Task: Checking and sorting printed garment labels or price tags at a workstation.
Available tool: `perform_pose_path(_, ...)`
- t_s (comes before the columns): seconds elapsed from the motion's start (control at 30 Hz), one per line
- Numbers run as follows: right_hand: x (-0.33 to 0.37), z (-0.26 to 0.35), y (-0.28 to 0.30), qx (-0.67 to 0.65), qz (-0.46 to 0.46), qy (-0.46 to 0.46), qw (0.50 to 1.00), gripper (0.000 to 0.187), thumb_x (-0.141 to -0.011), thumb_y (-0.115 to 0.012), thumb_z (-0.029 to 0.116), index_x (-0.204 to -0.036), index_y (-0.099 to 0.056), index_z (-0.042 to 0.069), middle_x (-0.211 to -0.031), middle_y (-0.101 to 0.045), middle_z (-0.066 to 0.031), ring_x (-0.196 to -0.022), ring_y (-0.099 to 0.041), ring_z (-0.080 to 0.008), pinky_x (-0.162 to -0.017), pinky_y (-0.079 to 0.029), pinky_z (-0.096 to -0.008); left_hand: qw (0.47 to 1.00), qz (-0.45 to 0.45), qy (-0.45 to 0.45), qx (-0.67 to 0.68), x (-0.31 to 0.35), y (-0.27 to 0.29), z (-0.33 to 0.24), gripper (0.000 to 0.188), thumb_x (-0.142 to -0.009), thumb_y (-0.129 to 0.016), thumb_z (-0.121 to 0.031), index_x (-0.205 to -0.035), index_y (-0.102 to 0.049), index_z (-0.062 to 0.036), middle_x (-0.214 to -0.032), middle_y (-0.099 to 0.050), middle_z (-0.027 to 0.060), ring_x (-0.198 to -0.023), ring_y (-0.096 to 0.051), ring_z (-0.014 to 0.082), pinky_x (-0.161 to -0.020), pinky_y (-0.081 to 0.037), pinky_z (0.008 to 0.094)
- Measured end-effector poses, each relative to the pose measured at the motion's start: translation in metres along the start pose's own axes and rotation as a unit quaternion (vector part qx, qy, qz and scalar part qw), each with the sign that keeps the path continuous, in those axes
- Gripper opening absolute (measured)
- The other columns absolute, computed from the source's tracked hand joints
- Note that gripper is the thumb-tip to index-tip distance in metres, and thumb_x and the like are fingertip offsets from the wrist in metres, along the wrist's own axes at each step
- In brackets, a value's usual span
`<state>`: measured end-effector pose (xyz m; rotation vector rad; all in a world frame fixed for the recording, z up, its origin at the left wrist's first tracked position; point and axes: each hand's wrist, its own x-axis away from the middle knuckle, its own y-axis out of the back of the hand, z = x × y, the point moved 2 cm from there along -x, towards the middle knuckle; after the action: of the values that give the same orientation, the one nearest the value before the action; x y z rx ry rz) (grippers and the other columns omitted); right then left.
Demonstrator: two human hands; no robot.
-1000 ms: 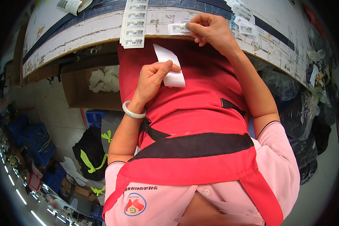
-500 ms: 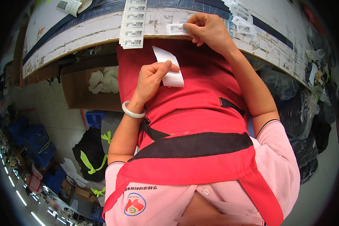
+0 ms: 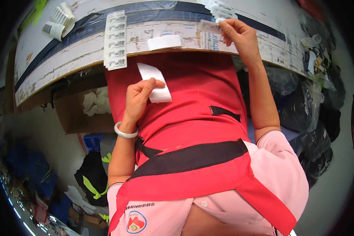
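Observation:
My left hand (image 3: 138, 98) is closed on a white paper strip (image 3: 155, 74), its blank face up, held over the red apron (image 3: 192, 86). At the table's front edge my right hand (image 3: 242, 37) pinches the end of a small barcode label (image 3: 209, 26), blurred by motion. A blank white slip (image 3: 164, 42) lies on the table between the two hands. Left of it, a stack of long barcode label strips (image 3: 116, 43) overhangs the front edge. Just beyond my right fingertips is a pile of barcode labels (image 3: 223, 10).
The worn white table (image 3: 67, 59) carries dark tape bands and curled label sheets (image 3: 59, 21) at far left. Under it stands a cardboard box (image 3: 69, 114) with crumpled paper. Black plastic bags (image 3: 303, 106) lie at right, blue crates (image 3: 31, 165) at lower left.
My right hand has moved right and away toward the label pile with a label. A blank white slip now lies on the table. The left hand still holds its strip. The view has shifted.

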<state>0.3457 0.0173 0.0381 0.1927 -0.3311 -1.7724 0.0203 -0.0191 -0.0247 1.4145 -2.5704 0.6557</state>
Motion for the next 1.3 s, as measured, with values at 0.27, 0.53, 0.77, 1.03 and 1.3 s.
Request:
perform_pose_path(0.27,-0.010,-0.050,0.048,0.216,-0.099,-0.070,0.969,0.022,-0.082,-0.074,0.024,-0.087,-0.066,0.004,-0.062,-0.058,0.0022,-0.053,-0.052,-0.0047,-0.048,-0.041,-0.0213,0.999,-0.013,-0.021,-0.025,-0.001,0.000,0.004,0.035,-0.099,-0.053,-0.026,-0.095,-0.070,0.0038,-0.083,-0.068,0.0044,-0.072,-0.058,0.0076,-0.064,-0.045,0.0217)
perform_pose_path(0.53,0.003,-0.043,0.050,0.108,-0.141,-0.042,0.983,0.034,-0.085,-0.071,0.020,-0.112,-0.059,0.004,-0.064,-0.057,0.0020,-0.054,-0.052,-0.0047,-0.048,-0.041,-0.0215,0.990,-0.125,0.018,0.066,0.048,0.047,-0.011,0.020,-0.094,-0.059,-0.011,-0.104,-0.067,0.0040,-0.094,-0.068,0.0077,-0.079,-0.063,0.0112,-0.071,-0.051,0.0244)
perform_pose_path(0.77,0.019,-0.005,-0.035,0.086,-0.065,0.127,0.986,0.016,-0.089,-0.067,0.014,-0.101,-0.065,0.004,-0.072,-0.061,-0.0009,-0.066,-0.058,-0.0086,-0.061,-0.046,-0.0221,0.943,-0.252,0.016,0.218,0.073,0.197,0.065,0.031,-0.095,-0.057,-0.014,-0.123,-0.055,0.0001,-0.107,-0.065,0.0073,-0.083,-0.064,0.0153,-0.057,-0.053,0.0298)
perform_pose_path(1.03,0.025,0.048,-0.205,0.258,0.107,0.383,0.880,0.046,-0.075,-0.074,0.023,-0.116,-0.059,0.009,-0.121,-0.059,-0.0088,-0.113,-0.054,-0.0264,-0.096,-0.046,-0.0362,0.794,-0.512,0.194,-0.262,0.089,0.260,0.156,0.060,-0.084,-0.068,-0.019,-0.138,-0.047,-0.0049,-0.134,-0.052,0.0193,-0.122,-0.050,0.0290,-0.097,-0.042,0.0349)
perform_pose_path(1.3,0.015,0.041,-0.216,0.321,0.080,0.434,0.838,0.022,-0.078,-0.067,0.016,-0.098,-0.065,0.006,-0.108,-0.064,-0.0073,-0.100,-0.060,-0.0246,-0.085,-0.051,-0.0329,0.888,-0.444,0.123,-0.003,0.075,0.217,0.128,0.037,-0.089,-0.063,-0.016,-0.123,-0.060,-0.0029,-0.114,-0.063,0.0072,-0.102,-0.058,0.0153,-0.082,-0.045,0.0285)
